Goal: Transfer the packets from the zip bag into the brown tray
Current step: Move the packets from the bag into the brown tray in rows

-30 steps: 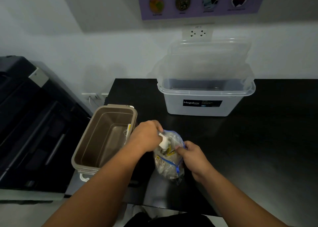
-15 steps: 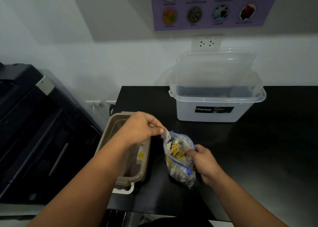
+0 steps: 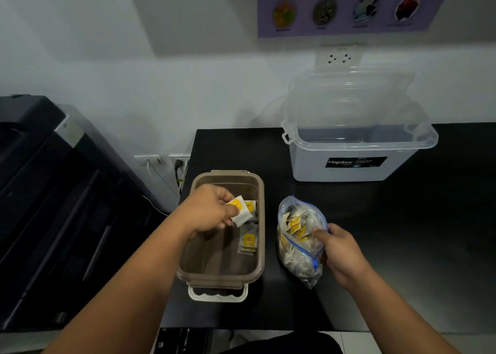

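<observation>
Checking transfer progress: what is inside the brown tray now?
A few white-and-yellow packets lie along the right wall of the brown tray. The left hand, pinching another packet, covers part of the floor.

Packet (image 3: 241, 212) in left grip (image 3: 210, 209) above tray (image 3: 220, 278)

White wall (image 3: 134, 58), black table (image 3: 402, 233), purple poster (image 3: 349, 7)

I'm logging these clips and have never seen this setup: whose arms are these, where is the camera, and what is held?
No machine here: a person wears one camera on the head, looking down at their own bare arms. The left hand pinches a white-and-yellow packet over the brown tray, where a few packets already lie. The right hand holds the well-filled zip bag on the black table. A clear storage box stands behind.
</observation>
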`<state>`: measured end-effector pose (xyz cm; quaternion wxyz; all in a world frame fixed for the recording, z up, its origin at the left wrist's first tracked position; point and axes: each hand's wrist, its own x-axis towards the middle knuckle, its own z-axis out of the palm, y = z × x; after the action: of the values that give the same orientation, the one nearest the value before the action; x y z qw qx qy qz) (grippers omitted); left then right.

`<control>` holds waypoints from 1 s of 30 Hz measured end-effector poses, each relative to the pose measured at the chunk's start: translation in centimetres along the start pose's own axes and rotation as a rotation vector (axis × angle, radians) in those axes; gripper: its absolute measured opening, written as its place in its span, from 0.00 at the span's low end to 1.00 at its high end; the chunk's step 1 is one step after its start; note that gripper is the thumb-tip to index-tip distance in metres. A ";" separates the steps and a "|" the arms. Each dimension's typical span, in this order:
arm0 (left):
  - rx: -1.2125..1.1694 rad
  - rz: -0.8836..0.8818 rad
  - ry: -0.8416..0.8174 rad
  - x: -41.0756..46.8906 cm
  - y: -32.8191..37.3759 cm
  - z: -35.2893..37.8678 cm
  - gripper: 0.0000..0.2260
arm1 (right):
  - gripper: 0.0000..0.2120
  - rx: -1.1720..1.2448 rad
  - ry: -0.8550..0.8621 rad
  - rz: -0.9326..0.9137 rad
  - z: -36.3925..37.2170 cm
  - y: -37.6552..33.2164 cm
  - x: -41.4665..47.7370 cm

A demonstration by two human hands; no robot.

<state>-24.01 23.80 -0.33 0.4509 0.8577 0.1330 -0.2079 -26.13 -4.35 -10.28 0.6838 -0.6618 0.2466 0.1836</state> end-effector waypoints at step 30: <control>0.481 -0.203 -0.055 4.8 -2.3 4.9 0.21 | 0.06 0.100 0.029 0.000 1.8 1.8 -1.9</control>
<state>-21.92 21.21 -6.70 0.2143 0.9166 0.1527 -0.3011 -28.56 -2.36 -10.60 0.7123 -0.6295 0.2652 0.1613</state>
